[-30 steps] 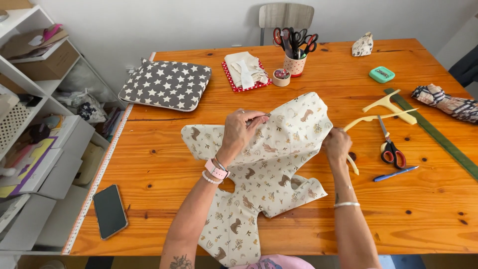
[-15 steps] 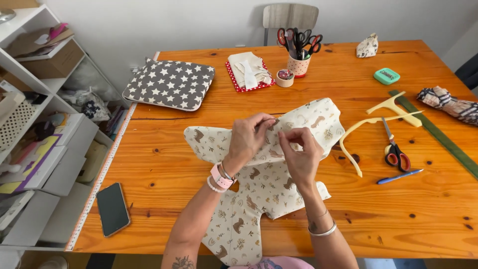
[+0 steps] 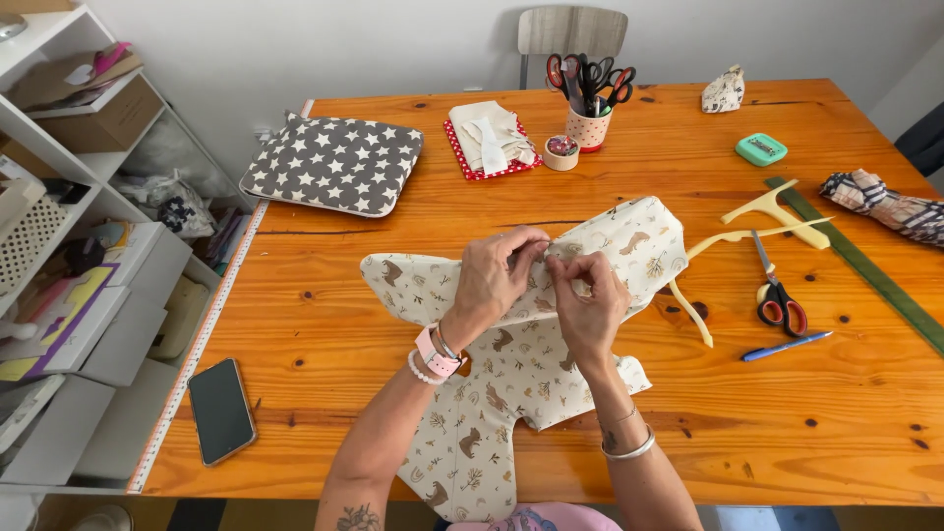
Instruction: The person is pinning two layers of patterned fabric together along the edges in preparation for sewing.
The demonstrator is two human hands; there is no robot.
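The cream fabric piece (image 3: pixel 511 393), printed with small brown animals and sprigs, lay on the wooden surface (image 3: pixel 846 413), its near end hanging just over the edge at 6 o'clock. Its long axis ran from that near end up toward 1 o'clock, where the broad far end (image 3: pixel 639 246) pointed at the scissors cup; one lobe stuck out toward 9 o'clock and another, smaller, toward 3 o'clock.

Both hands met over the middle of the cloth. The left hand (image 3: pixel 497 280), with a pink watch strap and bead bracelets at the wrist, had its grip closed on a fold of the fabric, fingers curled and pinching. The right hand (image 3: pixel 585 295), with thin bangles at the wrist, pinched the same fold just beside it, fingertips touching those of the left.

At 8 o'clock a dark phone (image 3: pixel 221 410) lay flat near the surface's left edge, along which a measuring tape (image 3: pixel 197 364) ran. At 3 o'clock lay red-handled scissors (image 3: pixel 777 300) and a blue pen (image 3: pixel 785 346), with a cream strip (image 3: pixel 688 305) between them and the cloth. Beyond these were a pale wooden tool (image 3: pixel 777 211), a long green ruler (image 3: pixel 865 270) and a plaid bundle (image 3: pixel 885 202).

Farther off, at 10 o'clock, sat a grey star-printed cushion (image 3: pixel 334 164); at 12 o'clock, folded cloth on a red dotted piece (image 3: pixel 490 140), a small round tin (image 3: pixel 561 150) and a dotted cup of scissors (image 3: pixel 590 98). At 1 o'clock lay a small green box (image 3: pixel 760 148). A chair (image 3: pixel 572 31) stood behind the surface.
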